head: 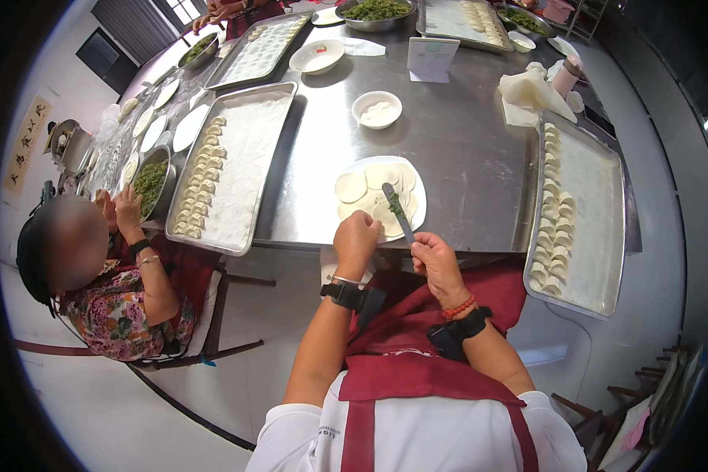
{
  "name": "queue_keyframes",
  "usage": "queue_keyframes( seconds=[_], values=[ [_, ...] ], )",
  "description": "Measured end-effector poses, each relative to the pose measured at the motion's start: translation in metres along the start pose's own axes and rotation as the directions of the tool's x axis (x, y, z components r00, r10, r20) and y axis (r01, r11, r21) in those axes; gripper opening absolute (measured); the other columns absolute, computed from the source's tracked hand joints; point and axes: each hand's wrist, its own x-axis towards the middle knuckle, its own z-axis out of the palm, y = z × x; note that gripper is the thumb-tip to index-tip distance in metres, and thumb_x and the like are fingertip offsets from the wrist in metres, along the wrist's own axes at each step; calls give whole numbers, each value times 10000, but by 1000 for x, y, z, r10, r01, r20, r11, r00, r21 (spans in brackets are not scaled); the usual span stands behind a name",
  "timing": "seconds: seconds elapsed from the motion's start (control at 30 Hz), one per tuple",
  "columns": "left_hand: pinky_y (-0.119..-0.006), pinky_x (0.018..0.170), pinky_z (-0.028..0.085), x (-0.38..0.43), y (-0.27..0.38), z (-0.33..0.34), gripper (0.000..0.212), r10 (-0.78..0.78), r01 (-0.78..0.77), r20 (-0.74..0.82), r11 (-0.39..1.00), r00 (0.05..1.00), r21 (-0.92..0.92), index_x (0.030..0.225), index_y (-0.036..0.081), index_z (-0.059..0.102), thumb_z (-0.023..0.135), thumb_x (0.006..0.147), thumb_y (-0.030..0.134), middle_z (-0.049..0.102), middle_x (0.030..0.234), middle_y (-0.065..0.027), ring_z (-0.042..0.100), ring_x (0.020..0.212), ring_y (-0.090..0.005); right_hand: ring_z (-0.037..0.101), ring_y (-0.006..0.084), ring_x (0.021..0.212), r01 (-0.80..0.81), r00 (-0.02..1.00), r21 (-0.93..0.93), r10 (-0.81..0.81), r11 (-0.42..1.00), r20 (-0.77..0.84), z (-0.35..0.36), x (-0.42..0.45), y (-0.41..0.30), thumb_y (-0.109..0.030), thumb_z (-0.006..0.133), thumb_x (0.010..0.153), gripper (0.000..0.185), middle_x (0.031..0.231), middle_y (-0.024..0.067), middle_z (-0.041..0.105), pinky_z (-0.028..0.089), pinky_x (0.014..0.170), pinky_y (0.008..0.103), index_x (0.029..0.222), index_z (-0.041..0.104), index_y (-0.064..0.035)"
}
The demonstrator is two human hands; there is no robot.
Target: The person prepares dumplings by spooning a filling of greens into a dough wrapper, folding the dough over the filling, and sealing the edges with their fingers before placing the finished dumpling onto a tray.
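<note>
A white plate (422, 203) at the table's near edge bears several round dough wrappers (350, 187). My right hand (439, 262) grips the lower end of a narrow flat spreader (405, 226), whose blade lies over the plate with green chopped filling (396, 205) on it. At the plate's lower left is my left hand (357, 236), its fingers curled together; whether it pinches a wrapper is hidden. Behind the plate stands a white bowl (377, 110) with white flour-like powder.
Metal trays of dumplings flank me, one left (245, 171) and one right (593, 236). A co-worker (124, 265) sits at the left by a steel bowl of green filling (151, 182). Cloth (525, 94) and a bottle (567, 75) are at the back right.
</note>
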Motion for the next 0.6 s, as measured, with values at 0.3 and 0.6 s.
queue_keyframes(
  seconds=[0.3,0.6],
  values=[
    [-405,589,467,-2,-7,9,158,-34,21,-39,955,999,-297,758,67,623,601,767,223,645,698,-107,621,656,-283,484,20,557,49,999,-47,-49,998,-2,-16,-3,-1,-96,587,877,139,705,-38,546,390,480,153,998,557,-34],
    [-387,860,490,-1,1,-12,263,89,450,455,-403,886,-797,1148,4,513,454,898,59,545,1196,-126,570,1041,-269,497,27,545,57,998,-198,-57,979,6,-14,4,-11,-93,567,881,90,697,-22,568,393,479,155,952,546,-41]
  ],
)
